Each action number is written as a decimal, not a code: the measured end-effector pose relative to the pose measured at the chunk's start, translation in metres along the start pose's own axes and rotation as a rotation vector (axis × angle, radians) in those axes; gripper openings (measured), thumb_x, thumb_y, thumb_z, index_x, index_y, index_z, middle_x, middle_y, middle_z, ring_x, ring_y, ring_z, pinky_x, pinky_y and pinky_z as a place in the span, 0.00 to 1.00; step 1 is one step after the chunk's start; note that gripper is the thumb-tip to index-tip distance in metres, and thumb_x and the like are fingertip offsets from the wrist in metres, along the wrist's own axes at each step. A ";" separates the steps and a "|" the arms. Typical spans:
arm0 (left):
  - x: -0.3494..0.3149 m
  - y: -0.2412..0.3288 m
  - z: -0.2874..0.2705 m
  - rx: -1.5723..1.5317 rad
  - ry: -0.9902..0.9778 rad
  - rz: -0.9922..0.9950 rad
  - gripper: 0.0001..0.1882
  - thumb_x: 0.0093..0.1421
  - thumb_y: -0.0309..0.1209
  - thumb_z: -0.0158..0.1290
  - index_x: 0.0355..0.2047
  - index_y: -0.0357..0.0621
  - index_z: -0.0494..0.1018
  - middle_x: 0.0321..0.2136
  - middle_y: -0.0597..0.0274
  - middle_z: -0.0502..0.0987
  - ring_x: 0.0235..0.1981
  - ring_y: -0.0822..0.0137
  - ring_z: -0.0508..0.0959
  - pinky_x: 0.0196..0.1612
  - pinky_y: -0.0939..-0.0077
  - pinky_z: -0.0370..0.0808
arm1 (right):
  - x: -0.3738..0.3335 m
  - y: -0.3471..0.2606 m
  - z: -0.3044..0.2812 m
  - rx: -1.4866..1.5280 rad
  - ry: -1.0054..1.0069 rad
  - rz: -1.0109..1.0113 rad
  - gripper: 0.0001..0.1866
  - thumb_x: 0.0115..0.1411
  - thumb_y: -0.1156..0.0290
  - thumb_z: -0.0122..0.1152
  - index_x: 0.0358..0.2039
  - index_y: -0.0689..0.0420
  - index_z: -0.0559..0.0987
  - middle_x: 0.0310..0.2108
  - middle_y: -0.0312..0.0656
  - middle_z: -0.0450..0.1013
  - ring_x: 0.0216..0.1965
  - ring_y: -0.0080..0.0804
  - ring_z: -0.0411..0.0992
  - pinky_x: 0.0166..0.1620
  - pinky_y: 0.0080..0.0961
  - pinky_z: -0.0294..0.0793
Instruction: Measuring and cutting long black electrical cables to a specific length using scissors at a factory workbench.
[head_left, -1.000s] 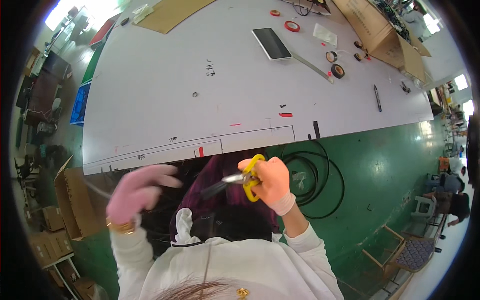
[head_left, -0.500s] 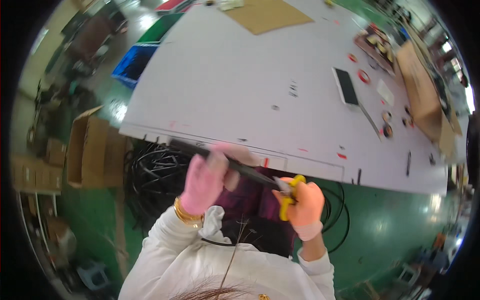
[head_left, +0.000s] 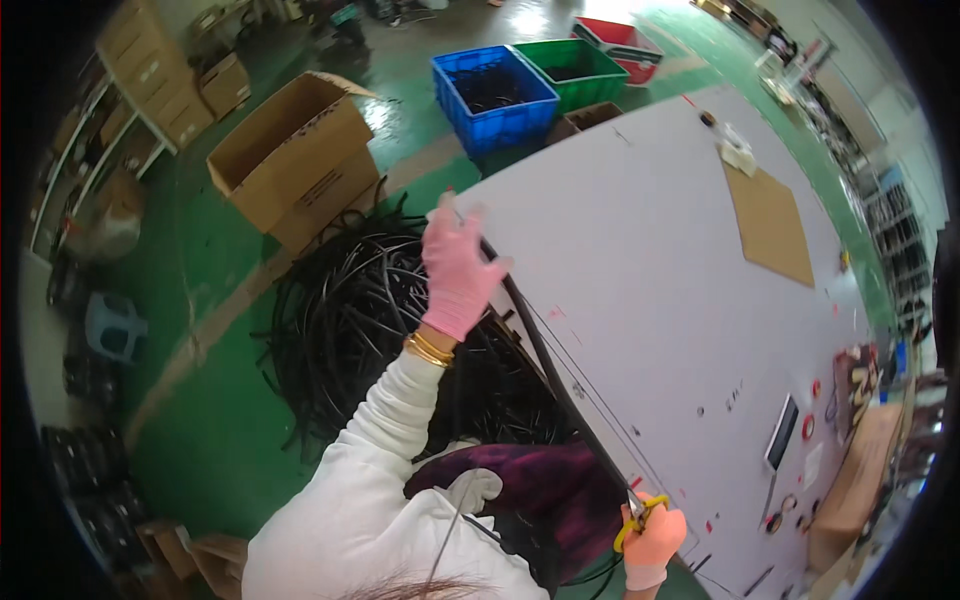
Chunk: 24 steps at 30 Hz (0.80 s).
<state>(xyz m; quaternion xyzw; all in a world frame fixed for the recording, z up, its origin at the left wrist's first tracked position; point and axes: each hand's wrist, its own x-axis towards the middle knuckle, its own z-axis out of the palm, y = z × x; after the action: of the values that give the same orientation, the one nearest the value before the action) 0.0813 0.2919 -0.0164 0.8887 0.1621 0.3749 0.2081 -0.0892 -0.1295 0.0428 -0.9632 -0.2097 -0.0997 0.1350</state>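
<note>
My left hand (head_left: 458, 268), in a pink glove, reaches out over the near left edge of the table, fingers stretched and slightly blurred, thumb apart. Beside its thumb runs a long black rubber-like tube (head_left: 560, 385), lying along the table edge toward my right hand. My right hand (head_left: 656, 540), in an orange glove, is closed round yellow-handled scissors (head_left: 635, 518). Their metal blades are at the tube's near end; whether they touch it I cannot tell. Below my left arm a big heap of black tubes (head_left: 350, 310) lies on the floor.
The white table (head_left: 600, 220) bears a phone (head_left: 782, 432), tape rolls (head_left: 808, 428) and a cardboard sheet (head_left: 770, 215). Past its left end stand a blue crate (head_left: 500, 115), a green crate (head_left: 580, 90) and a red crate (head_left: 625, 50). An open cardboard box (head_left: 300, 170) stands near the heap.
The view has swung left. My left hand has moved from mid-tube out toward its far end, its fingers now spread. The tube now stretches along the table edge; my right hand still holds the scissors.
</note>
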 end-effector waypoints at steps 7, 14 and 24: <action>0.016 -0.016 0.009 -0.265 -0.315 0.388 0.09 0.58 0.38 0.63 0.29 0.50 0.78 0.30 0.67 0.77 0.41 0.59 0.77 0.57 0.61 0.69 | 0.026 0.014 0.008 -0.036 -0.074 0.081 0.15 0.44 0.73 0.77 0.33 0.58 0.80 0.23 0.42 0.73 0.25 0.45 0.68 0.30 0.38 0.65; 0.027 -0.033 0.009 -0.267 -0.304 0.355 0.15 0.57 0.44 0.64 0.21 0.51 0.74 0.25 0.67 0.74 0.36 0.59 0.76 0.56 0.61 0.68 | 0.048 0.006 0.013 0.009 -0.168 0.062 0.11 0.49 0.71 0.73 0.30 0.58 0.79 0.22 0.45 0.72 0.24 0.47 0.69 0.29 0.40 0.66; 0.024 -0.038 0.013 -0.264 -0.204 0.357 0.16 0.52 0.43 0.66 0.18 0.53 0.73 0.23 0.69 0.72 0.34 0.60 0.75 0.51 0.61 0.67 | 0.062 -0.013 0.005 -0.007 -0.157 0.018 0.13 0.59 0.66 0.67 0.28 0.58 0.72 0.19 0.46 0.65 0.22 0.46 0.65 0.26 0.42 0.62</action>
<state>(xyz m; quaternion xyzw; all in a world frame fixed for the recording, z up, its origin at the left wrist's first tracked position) 0.1019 0.3322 -0.0289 0.9017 -0.0697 0.3319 0.2682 -0.0389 -0.0938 0.0563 -0.9704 -0.2107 -0.0234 0.1155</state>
